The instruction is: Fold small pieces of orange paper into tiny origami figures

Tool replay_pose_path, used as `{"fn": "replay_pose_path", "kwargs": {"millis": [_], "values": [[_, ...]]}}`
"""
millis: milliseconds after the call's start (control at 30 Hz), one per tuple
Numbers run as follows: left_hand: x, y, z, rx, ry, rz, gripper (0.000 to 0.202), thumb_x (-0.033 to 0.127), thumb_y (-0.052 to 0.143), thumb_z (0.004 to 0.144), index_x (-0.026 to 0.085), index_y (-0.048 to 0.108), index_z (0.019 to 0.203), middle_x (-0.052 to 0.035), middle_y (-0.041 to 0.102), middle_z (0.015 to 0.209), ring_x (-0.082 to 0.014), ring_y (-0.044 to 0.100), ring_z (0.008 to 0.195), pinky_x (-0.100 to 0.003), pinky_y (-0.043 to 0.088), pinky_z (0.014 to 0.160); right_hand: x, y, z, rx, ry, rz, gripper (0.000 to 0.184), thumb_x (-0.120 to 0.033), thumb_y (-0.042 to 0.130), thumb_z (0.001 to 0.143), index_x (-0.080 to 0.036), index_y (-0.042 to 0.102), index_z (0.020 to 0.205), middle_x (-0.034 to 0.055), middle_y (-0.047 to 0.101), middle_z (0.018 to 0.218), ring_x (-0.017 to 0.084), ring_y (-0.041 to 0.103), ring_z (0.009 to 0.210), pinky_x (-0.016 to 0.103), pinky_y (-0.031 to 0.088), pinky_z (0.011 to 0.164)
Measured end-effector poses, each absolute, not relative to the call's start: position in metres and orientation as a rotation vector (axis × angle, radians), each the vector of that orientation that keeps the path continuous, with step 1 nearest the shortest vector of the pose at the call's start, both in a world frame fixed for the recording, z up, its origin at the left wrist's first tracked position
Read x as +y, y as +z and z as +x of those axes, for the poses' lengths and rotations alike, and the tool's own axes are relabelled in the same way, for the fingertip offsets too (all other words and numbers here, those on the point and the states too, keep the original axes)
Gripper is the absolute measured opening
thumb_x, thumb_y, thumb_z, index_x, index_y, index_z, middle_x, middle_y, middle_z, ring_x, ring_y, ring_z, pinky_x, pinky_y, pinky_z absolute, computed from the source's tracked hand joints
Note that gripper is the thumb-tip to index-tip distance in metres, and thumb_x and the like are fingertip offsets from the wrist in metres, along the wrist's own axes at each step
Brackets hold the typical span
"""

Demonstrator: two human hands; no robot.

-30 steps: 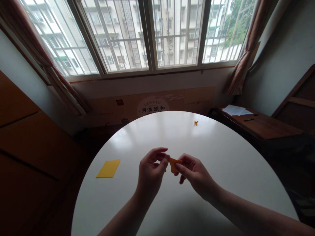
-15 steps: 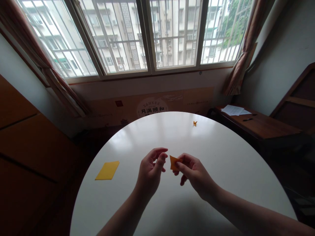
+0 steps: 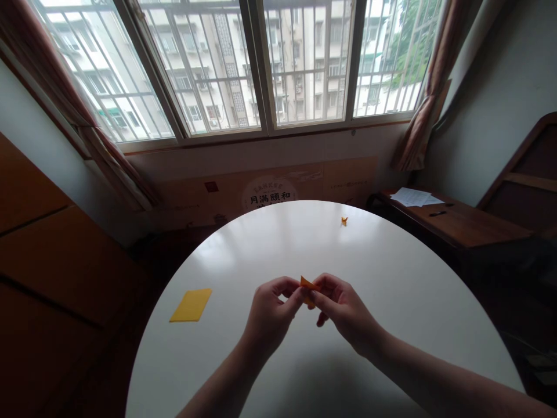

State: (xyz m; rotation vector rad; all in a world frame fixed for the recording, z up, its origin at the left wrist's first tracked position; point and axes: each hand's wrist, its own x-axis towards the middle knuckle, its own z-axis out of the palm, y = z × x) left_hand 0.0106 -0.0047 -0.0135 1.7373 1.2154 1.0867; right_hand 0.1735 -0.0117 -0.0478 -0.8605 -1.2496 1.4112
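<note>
A small piece of folded orange paper (image 3: 308, 283) is held between my two hands above the table. My left hand (image 3: 274, 305) pinches its left edge between thumb and fingers. On the other side, my right hand (image 3: 342, 299) grips it with the thumb on the near face. Fingertips cover much of the paper, so its full shape is hidden; one pointed corner sticks up.
The round white table (image 3: 391, 325) lies under my hands. A stack of yellow paper squares (image 3: 190, 305) rests on its left side. Near the far edge stands a tiny folded orange paper bird (image 3: 344, 221). A wooden bench (image 3: 478, 220) at right bears white sheets (image 3: 413, 197).
My left hand has moved right and closed on the left edge of the folded paper. My right hand keeps its hold in nearly the same spot.
</note>
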Motion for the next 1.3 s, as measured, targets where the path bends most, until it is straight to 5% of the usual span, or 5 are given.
{"fn": "replay_pose_path", "kwargs": {"millis": [233,433,800,1300], "values": [[-0.0023,-0.0117,0.0082,1.197,1.059,1.780,0.029,0.040,0.067,0.086,0.015,0.074,0.074,-0.0071,0.074,0.068,-0.0184,0.067,0.064,-0.023,0.050,0.052,-0.0081,-0.0485,0.1769,-1.309,1.378,-0.867,0.030,-0.045,0.072,0.086,-0.015,0.069,0.089,0.0035,0.066,0.076,0.015,0.061,0.066,0.021,0.049,0.045],[-0.0021,-0.0147,0.0094,1.173,1.175,1.716,0.021,0.035,0.073,0.080,0.015,0.075,0.087,-0.0084,0.075,0.083,-0.0190,0.068,0.069,-0.024,0.053,0.053,-0.0099,-0.0451,0.1761,-1.347,1.366,-0.879,0.032,-0.047,0.072,0.085,-0.015,0.070,0.089,0.0031,0.066,0.074,0.015,0.060,0.065,0.021,0.049,0.045],[-0.0071,-0.0086,0.0119,1.122,1.165,1.625,0.024,0.036,0.072,0.081,0.013,0.073,0.072,-0.0068,0.070,0.072,-0.0175,0.068,0.060,-0.023,0.052,0.049,-0.0115,-0.0473,0.1740,-1.421,1.343,-0.916,0.036,-0.052,0.072,0.084,-0.017,0.072,0.089,0.0039,0.069,0.073,0.016,0.062,0.064,0.022,0.049,0.046],[-0.0033,-0.0118,0.0104,1.215,1.196,1.641,0.031,0.040,0.067,0.084,0.015,0.066,0.065,-0.0029,0.064,0.061,-0.0146,0.060,0.055,-0.023,0.049,0.049,-0.0142,-0.0412,0.1760,-1.364,1.538,-0.898,0.026,-0.040,0.075,0.079,-0.015,0.067,0.077,0.0037,0.070,0.072,0.015,0.061,0.062,0.021,0.045,0.045]]}}
